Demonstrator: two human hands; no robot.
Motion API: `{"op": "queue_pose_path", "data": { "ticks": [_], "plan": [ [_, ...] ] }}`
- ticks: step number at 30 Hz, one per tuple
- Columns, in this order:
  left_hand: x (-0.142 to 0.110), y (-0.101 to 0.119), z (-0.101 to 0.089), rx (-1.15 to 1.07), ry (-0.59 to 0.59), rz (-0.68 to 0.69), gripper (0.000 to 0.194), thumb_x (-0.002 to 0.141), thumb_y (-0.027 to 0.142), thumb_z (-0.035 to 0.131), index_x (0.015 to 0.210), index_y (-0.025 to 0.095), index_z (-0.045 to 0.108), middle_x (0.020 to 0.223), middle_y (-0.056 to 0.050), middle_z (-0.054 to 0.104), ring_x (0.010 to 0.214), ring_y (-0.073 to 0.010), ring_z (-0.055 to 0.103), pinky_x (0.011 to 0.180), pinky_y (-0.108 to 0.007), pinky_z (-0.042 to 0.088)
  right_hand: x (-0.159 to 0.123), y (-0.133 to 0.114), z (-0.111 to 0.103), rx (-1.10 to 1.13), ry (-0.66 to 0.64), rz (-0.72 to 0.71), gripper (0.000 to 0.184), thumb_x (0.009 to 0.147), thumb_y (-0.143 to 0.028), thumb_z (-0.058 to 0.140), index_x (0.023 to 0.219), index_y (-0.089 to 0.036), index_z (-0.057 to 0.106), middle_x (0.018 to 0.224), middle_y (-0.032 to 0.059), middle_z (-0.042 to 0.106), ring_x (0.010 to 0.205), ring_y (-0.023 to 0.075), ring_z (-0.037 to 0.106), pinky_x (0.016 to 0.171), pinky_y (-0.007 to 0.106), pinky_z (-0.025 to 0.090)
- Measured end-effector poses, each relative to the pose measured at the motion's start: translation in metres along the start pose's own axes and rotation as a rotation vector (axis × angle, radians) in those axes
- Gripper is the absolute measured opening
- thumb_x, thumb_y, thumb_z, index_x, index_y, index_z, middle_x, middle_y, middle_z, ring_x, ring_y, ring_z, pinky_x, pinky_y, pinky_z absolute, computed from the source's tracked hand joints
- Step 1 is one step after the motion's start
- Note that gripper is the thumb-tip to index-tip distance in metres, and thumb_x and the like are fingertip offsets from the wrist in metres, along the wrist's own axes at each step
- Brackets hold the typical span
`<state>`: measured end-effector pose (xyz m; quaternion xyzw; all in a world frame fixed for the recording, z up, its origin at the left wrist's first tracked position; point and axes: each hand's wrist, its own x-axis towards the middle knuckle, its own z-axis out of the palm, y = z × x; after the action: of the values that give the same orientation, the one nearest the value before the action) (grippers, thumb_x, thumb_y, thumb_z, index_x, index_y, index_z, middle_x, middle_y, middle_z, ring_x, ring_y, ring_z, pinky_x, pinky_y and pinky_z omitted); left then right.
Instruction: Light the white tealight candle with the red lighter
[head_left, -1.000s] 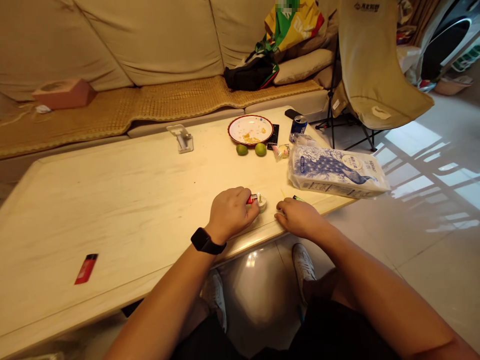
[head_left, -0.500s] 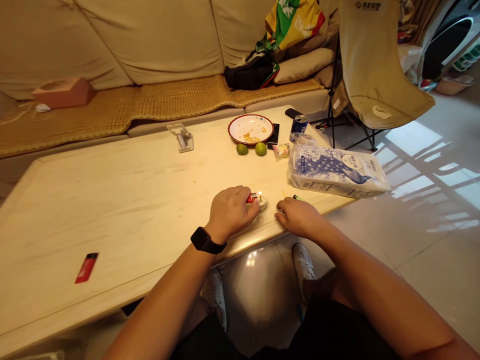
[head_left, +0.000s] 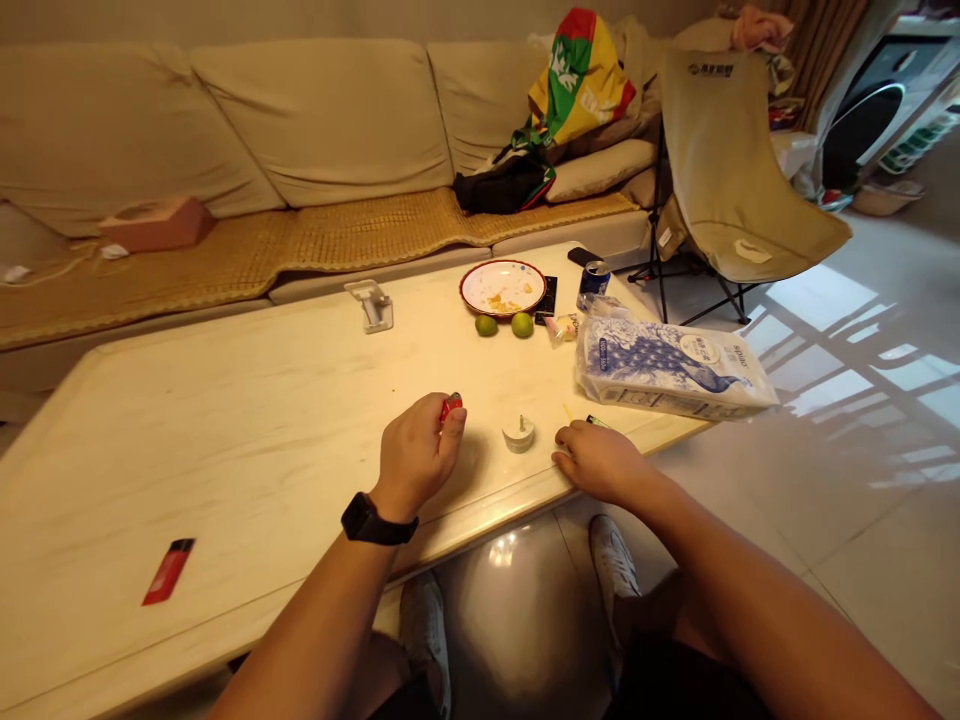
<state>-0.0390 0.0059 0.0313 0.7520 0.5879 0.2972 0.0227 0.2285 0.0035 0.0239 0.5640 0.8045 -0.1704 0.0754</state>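
While the left hand [head_left: 415, 450], fingers wrapped round the lighter [head_left: 451, 406], is left of the candle [head_left: 519, 439], the right hand [head_left: 601, 461] rests loosely curled right of it, contents unclear; a steady grip probably serves best.

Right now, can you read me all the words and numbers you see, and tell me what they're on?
None is clear enough to quote:
Chair: a logo and characters, too blurred.
White pack with the blue bird: letters and characters, too small and blurred.
Colorful bag: white marks like letters, creased and unclear.
Blue can: markings too small.
Little wrapper: print too small.
Lighter in the left hand: no writing I can make out.
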Motion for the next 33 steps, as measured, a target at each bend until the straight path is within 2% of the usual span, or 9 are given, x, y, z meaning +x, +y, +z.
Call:
{"op": "queue_pose_path", "data": {
  "ticks": [6,10,14,18,22,27,33],
  "plan": [
    [-0.002,-0.005,0.002,-0.031,-0.015,0.0,0.026,0.099,0.04,0.039,0.089,0.021,0.054,0.076,-0.004,0.06,0.071,-0.0203,0.055,0.066,-0.033,0.04,-0.001,-0.001,0.001,-0.011,0.016,-0.015,0.03,0.097,-0.04,0.046,0.107,-0.02,0.065,0.111,0.0111,0.067,0.102,0.0245,0.063,0.084,0.033,0.043],
    [-0.002,-0.004,0.004,-0.127,-0.041,0.019,0.025,0.1,0.038,0.037,0.102,0.02,0.055,0.09,-0.007,0.061,0.084,-0.0219,0.058,0.077,-0.034,0.045,-0.001,-0.002,0.001,-0.018,0.016,-0.019,0.029,0.097,-0.04,0.045,0.106,-0.021,0.065,0.111,0.0109,0.067,0.101,0.0244,0.063,0.083,0.032,0.043],
    [-0.002,0.002,0.004,-0.195,-0.016,0.0,0.028,0.101,0.037,0.035,0.113,0.019,0.054,0.1,-0.01,0.062,0.094,-0.0225,0.059,0.084,-0.036,0.046,-0.001,-0.003,0.001,-0.03,0.032,-0.029,0.028,0.096,-0.04,0.046,0.103,-0.02,0.066,0.108,0.0102,0.067,0.097,0.0243,0.064,0.078,0.032,0.043],
    [-0.002,0.01,0.003,-0.12,-0.039,0.026,0.027,0.098,0.04,0.042,0.098,0.019,0.058,0.09,-0.007,0.064,0.083,-0.021,0.058,0.075,-0.034,0.044,-0.001,-0.003,0.002,-0.042,0.054,-0.039,0.027,0.096,-0.04,0.047,0.1,-0.02,0.066,0.106,0.0097,0.068,0.096,0.0239,0.064,0.075,0.031,0.043],
    [-0.001,0.022,0.007,-0.028,-0.064,0.115,0.029,0.097,0.042,0.044,0.086,0.019,0.058,0.082,-0.005,0.063,0.077,-0.0201,0.057,0.07,-0.033,0.042,0.0,-0.003,0.004,-0.045,0.047,-0.029,0.028,0.096,-0.041,0.047,0.1,-0.02,0.065,0.107,0.0097,0.068,0.096,0.0239,0.064,0.075,0.031,0.043],
    [0.0,0.036,0.016,0.062,-0.089,0.186,0.028,0.094,0.04,0.047,0.077,0.019,0.057,0.075,-0.005,0.061,0.074,-0.0202,0.056,0.065,-0.033,0.038,0.0,-0.003,0.004,-0.045,0.033,-0.035,0.03,0.097,-0.041,0.045,0.106,-0.021,0.065,0.11,0.0103,0.068,0.099,0.0248,0.064,0.079,0.032,0.043],
    [0.004,0.04,0.024,0.149,-0.093,0.207,0.025,0.091,0.037,0.049,0.075,0.02,0.058,0.074,-0.006,0.061,0.072,-0.0205,0.055,0.063,-0.034,0.037,-0.001,-0.004,0.002,-0.042,0.014,-0.029,0.031,0.097,-0.041,0.045,0.108,-0.021,0.066,0.111,0.0109,0.067,0.101,0.0251,0.063,0.083,0.032,0.043]
  ]
}}
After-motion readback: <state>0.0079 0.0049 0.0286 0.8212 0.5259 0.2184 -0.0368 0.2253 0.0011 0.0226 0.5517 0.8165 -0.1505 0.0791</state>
